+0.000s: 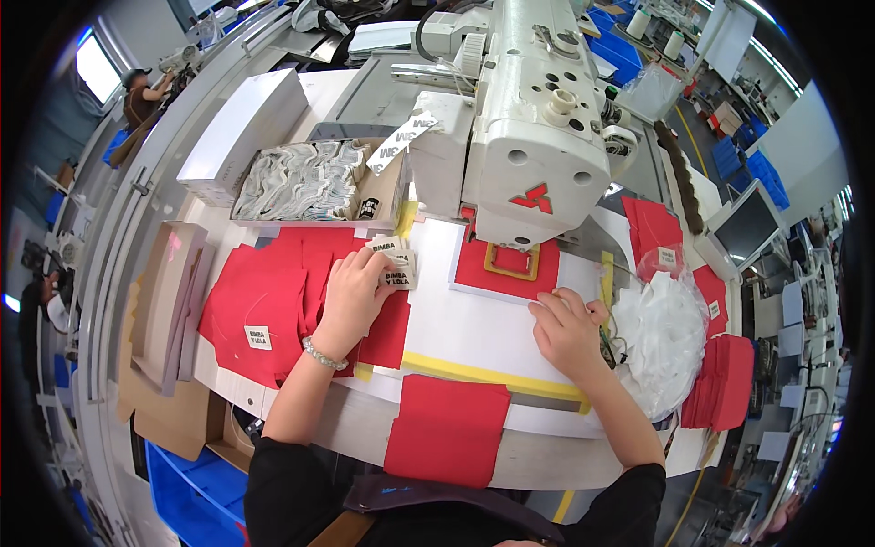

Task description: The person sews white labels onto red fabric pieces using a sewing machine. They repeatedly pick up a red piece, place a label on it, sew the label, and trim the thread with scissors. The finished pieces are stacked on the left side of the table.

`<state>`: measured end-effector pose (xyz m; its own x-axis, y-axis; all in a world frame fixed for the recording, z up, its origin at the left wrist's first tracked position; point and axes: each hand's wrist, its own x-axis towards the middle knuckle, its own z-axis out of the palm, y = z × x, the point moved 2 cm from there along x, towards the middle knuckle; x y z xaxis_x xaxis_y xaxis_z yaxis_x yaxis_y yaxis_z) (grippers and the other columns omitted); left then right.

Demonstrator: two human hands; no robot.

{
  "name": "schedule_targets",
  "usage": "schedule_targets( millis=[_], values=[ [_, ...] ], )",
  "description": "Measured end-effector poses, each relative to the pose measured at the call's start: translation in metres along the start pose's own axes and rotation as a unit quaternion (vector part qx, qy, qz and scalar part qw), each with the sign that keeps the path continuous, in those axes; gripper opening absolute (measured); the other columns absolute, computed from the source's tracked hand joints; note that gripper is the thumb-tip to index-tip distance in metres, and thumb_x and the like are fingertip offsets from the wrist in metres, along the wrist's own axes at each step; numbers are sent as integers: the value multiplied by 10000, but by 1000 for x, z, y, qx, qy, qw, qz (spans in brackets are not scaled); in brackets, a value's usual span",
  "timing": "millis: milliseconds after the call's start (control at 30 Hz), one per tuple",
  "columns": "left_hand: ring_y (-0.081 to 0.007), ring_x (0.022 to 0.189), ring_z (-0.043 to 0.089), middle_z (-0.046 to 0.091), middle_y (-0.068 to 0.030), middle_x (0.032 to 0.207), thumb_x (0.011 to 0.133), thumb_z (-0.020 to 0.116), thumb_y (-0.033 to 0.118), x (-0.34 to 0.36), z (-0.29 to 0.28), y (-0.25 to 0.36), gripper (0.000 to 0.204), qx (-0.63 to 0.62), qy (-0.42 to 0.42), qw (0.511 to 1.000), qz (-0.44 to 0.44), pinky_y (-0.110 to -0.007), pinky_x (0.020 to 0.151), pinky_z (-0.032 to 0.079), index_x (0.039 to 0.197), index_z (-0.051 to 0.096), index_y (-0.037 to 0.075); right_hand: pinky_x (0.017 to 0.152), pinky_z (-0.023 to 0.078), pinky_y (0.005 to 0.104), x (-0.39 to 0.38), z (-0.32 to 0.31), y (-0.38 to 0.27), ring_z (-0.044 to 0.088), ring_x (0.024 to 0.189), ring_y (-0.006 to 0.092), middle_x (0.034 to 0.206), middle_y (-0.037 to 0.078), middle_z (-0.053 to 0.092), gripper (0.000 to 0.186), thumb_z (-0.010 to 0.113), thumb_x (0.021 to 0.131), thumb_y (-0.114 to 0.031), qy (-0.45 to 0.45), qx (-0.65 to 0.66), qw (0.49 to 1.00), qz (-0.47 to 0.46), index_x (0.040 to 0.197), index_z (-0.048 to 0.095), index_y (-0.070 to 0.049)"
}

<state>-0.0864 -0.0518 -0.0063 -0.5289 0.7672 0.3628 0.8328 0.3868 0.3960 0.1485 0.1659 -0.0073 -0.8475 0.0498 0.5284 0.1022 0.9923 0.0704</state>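
My left hand [357,290] pinches small cream fabric labels with dark lettering [398,276], beside a pile of red fabric pieces [235,296]. My right hand [565,324] rests on a white board [474,333] with yellow tape, fingers bent and apart. A green-handled tool [604,345] lies beside it, partly hidden. Ahead, the head of a white sewing machine [533,137] stands over a yellow frame [510,262] on a red piece [469,273]. Another red stack [445,424] lies at the near edge.
An open box of folded strips [292,178], a long white box [235,137] and an empty tray [159,301] stand left. Clear plastic bags [661,342], red stacks [729,383] and a screen [743,228] are right. A blue bin [187,492] is below left. A person [141,105] works far left.
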Motion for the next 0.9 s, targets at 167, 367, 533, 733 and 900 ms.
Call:
schedule_targets(
  millis=[167,367,533,733,900],
  values=[
    [-288,813,583,595,-71,936,704,752,1,-7,-1,1,320,-23,2,1000,-19,-393,735,462,979,607,76,852,278,418,13,-13,-12,575,1024,142,1078,-33,634,266,727,685,-111,-10,49,999,-3,946,686,-141],
    [-314,823,591,596,-90,955,729,711,-41,-10,0,4,345,-57,26,998,-15,-409,737,487,1043,630,74,871,302,406,28,-15,-30,580,1006,146,1106,10,642,239,726,726,-92,-9,100,995,-8,962,698,-120],
    [-229,812,617,617,-76,926,773,685,-67,-6,-8,13,246,-245,-19,969,-34,-331,721,506,994,668,40,887,377,366,46,-9,-40,612,974,175,1127,36,649,293,738,806,-105,-81,333,935,87,1091,668,-94],
    [-100,813,608,644,-31,918,809,694,-65,15,2,46,175,-392,-112,913,-8,-243,709,492,965,678,12,722,511,268,50,35,-30,674,876,136,1035,84,691,280,703,889,-114,-155,689,636,312,1147,624,-42],
    [-180,904,639,654,-79,1040,819,710,1,35,23,60,293,-353,-103,928,56,-291,773,498,1107,671,38,623,507,228,49,38,7,690,747,141,902,78,709,242,656,903,-44,-158,644,654,364,1136,609,0]
  ],
)
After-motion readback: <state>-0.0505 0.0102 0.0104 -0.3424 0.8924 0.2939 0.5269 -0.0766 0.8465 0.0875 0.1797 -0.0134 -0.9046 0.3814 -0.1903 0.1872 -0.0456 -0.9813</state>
